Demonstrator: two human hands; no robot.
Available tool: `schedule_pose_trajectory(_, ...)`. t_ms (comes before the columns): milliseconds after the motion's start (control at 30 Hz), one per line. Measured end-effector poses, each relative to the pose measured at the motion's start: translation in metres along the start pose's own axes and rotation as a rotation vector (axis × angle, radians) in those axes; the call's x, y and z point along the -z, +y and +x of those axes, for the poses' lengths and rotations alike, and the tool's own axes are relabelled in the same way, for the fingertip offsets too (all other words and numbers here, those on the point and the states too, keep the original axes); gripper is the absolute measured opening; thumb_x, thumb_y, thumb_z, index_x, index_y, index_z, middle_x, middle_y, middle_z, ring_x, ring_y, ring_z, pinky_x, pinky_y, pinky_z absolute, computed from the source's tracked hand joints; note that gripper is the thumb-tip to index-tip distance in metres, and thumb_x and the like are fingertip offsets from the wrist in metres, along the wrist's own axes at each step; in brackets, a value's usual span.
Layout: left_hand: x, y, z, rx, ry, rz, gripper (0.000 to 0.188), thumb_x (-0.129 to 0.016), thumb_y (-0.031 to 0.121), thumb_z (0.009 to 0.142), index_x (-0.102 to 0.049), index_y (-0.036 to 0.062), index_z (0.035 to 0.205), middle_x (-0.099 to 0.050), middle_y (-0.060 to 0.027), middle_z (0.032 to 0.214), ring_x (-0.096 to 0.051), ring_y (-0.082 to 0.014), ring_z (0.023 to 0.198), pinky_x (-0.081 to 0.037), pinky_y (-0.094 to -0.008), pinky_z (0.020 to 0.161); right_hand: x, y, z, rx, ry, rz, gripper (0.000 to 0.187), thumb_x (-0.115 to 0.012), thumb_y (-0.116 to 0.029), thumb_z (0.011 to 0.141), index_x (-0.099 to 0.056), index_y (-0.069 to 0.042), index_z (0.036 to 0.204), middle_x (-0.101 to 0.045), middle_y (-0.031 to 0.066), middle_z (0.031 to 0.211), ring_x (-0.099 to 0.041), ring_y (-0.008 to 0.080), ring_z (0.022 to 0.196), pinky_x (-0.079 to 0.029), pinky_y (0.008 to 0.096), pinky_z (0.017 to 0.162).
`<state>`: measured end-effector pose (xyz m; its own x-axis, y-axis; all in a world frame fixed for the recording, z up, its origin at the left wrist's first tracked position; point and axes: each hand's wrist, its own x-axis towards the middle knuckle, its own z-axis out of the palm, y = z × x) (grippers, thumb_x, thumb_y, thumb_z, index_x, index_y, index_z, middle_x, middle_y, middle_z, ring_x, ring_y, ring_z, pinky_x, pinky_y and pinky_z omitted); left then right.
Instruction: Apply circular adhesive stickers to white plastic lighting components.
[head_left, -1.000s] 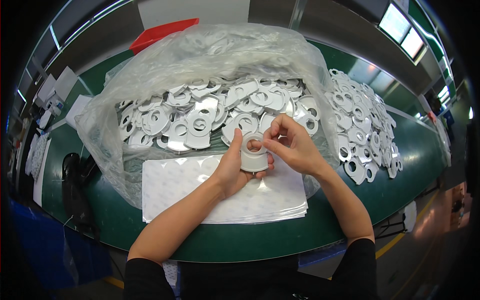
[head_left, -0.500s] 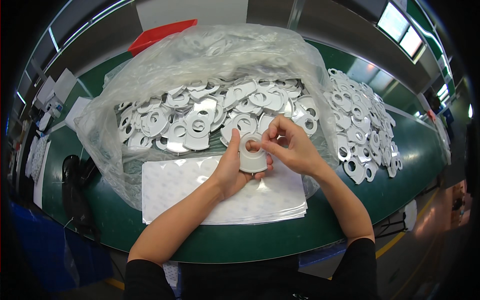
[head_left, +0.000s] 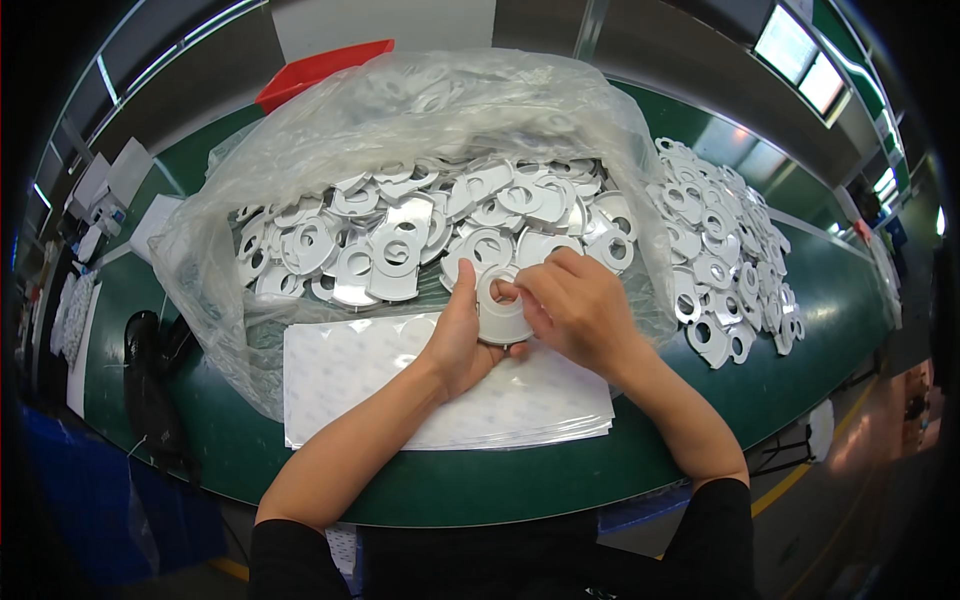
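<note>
My left hand (head_left: 463,335) holds a white plastic part (head_left: 503,325) with a round hole, its thumb along the left edge and its fingers underneath. The part is tilted up above a stack of white, glossy sheets (head_left: 400,395) with faint round outlines. My right hand (head_left: 580,310) is closed, its fingertips curled against the right side of the part's ring. Whatever those fingertips may pinch is hidden behind the hand. Just beyond lies a heap of similar white parts (head_left: 397,255) inside a large clear plastic bag (head_left: 420,110).
More white parts (head_left: 715,250) are piled on the green table (head_left: 800,260) at the right. A red tray (head_left: 325,70) stands behind the bag at the far left. Near the table's left side lies a black object (head_left: 150,390).
My right hand has turned and moved in over the part's right side; its fingers, raised in a pinch before, now curl down against the ring. My left hand stays nearly still.
</note>
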<state>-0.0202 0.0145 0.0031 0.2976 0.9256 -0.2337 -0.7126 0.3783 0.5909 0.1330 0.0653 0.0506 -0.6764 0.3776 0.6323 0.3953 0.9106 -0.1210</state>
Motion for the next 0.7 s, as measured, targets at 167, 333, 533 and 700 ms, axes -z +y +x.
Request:
schedule_pose_trajectory(167, -0.003, -0.002, 0.002, -0.014, 0.069, -0.011, 0.063, -0.014, 0.065, 0.092, -0.048, 0.0115, 0.096, -0.055, -0.0076, 0.095, -0.052, -0.0207, 0.08, -0.04, -0.0302, 0.061, -0.002, -0.01, -0.004, 0.053, 0.057, -0.231, 0.024, -0.067, -0.003, 0.066, -0.06, -0.009, 0.088, -0.062, 0.0039, 0.079, -0.059, 0.0212, 0.078, -0.046, 0.0313, 0.062)
schedule_pose_trajectory(333, -0.002, 0.0, -0.002, -0.006, 0.009, 0.03, 0.065, -0.013, 0.066, 0.091, -0.047, 0.0107, 0.098, -0.057, -0.0094, 0.091, -0.054, -0.0209, 0.078, -0.04, -0.0291, 0.061, -0.002, -0.003, 0.0, -0.22, 0.226, 0.022, 0.017, -0.064, -0.008, 0.074, -0.063, -0.001, 0.09, -0.064, 0.0073, 0.077, -0.062, 0.0198, 0.074, -0.047, 0.0283, 0.061)
schedule_pose_trajectory(533, -0.005, -0.001, -0.001, -0.007, -0.042, 0.102, 0.07, -0.011, 0.068, 0.09, -0.048, 0.0097, 0.1, -0.058, -0.0109, 0.085, -0.056, -0.0193, 0.075, -0.04, -0.0266, 0.06, 0.003, 0.005, 0.003, -0.708, -0.092, 0.795, 0.018, -0.057, -0.006, 0.081, -0.063, 0.01, 0.088, -0.066, 0.0106, 0.073, -0.063, 0.0121, 0.052, -0.047, 0.022, 0.051)
schedule_pose_trajectory(700, -0.001, -0.006, 0.0, -0.008, -0.026, 0.165, 0.073, -0.01, 0.072, 0.087, -0.048, 0.0103, 0.1, -0.059, -0.0101, 0.082, -0.056, -0.0178, 0.073, -0.04, -0.026, 0.058, 0.005, 0.003, 0.003, -0.777, -0.101, 0.79, 0.017, -0.061, -0.008, 0.08, -0.063, 0.008, 0.082, -0.065, 0.0091, 0.071, -0.062, 0.0122, 0.051, -0.046, 0.0217, 0.049)
